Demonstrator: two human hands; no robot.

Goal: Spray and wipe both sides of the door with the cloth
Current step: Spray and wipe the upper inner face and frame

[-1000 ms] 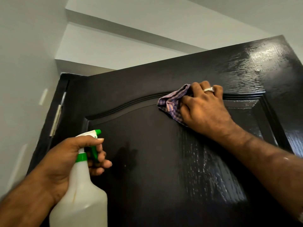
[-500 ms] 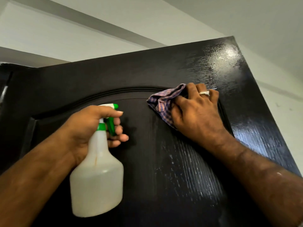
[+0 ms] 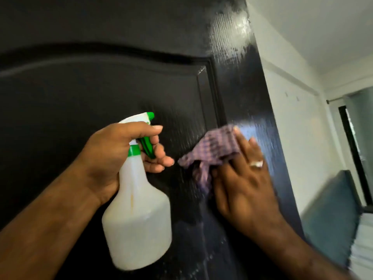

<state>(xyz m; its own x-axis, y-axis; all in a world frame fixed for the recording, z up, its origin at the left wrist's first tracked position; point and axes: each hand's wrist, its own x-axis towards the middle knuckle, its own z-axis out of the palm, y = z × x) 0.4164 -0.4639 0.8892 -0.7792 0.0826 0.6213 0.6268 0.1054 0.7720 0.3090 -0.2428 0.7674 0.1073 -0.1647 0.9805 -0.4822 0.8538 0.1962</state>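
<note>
Two hands work at the door (image 3: 101, 87): left hand (image 3: 113, 154) grips the spray bottle (image 3: 137, 225); right hand (image 3: 242, 182), fingers straight, presses the cloth (image 3: 216, 150) near the door's right edge.

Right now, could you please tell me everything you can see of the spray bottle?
The spray bottle is translucent whitish plastic with a wide rounded body and narrow neck, a green collar, white spray head, green nozzle tip and green trigger. It is held nearly upright in front of the dark door, nozzle toward it. The left hand grips its neck, fingers at the trigger.
</note>
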